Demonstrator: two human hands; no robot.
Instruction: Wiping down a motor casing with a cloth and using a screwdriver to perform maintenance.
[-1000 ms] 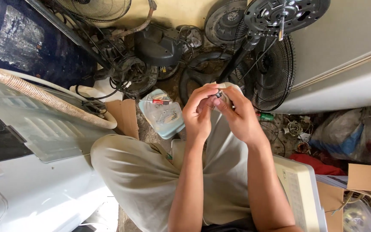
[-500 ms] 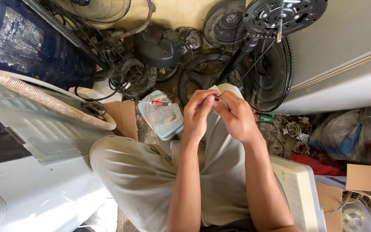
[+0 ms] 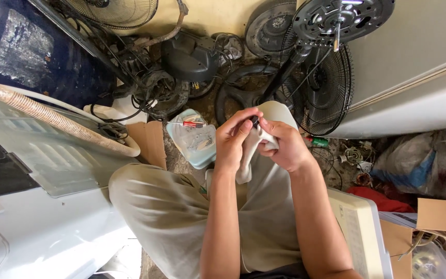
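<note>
My left hand and my right hand meet above my knees, over my beige trousers. Between the fingertips of both hands sits a small dark part, mostly hidden. A white cloth hangs down from the same grip, passing between the two palms. Just left of my left hand, on the ground, lies a pale blue plastic box with small metal pieces and a red-handled tool on it.
Fan parts crowd the floor ahead: a black wire fan guard, a round fan base on a pole, a dark motor housing. A white appliance casing and ribbed hose lie left; a cream panel, cardboard and bags right.
Both hands have shifted slightly lower and closer together on the small part; the white cloth now hangs more visibly between them.
</note>
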